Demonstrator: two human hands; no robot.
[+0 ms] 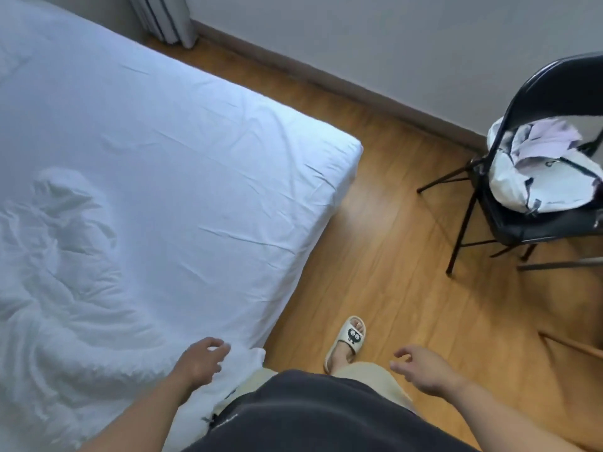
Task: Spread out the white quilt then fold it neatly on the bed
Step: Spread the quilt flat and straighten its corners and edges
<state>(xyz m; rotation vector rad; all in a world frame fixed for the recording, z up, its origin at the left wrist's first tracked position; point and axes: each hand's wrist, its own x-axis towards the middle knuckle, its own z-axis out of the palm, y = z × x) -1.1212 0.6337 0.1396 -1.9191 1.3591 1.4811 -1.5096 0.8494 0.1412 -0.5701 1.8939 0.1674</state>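
**Both hands free beside the rumpled quilt**

We see the white quilt (pixel 65 288) lying crumpled on the near left part of the bed (pixel 202 135), with a corner of white fabric reaching the bed's near edge by the person's waist. The left hand (pixel 200 362) hovers just above that corner, its fingers (pixel 219 346) loosely curled and holding nothing. The right hand (pixel 424 370) hangs over the wooden floor (pixel 391 256), well apart from the bed, fingers (pixel 403 353) relaxed and also holding nothing. Between the 2 hands we see 1 foot in a pale slipper (pixel 347 340). To the right, a black folding chair (pixel 463 223) carries a white bag (pixel 522 184). A curtain (pixel 166 21) hangs at the far wall.
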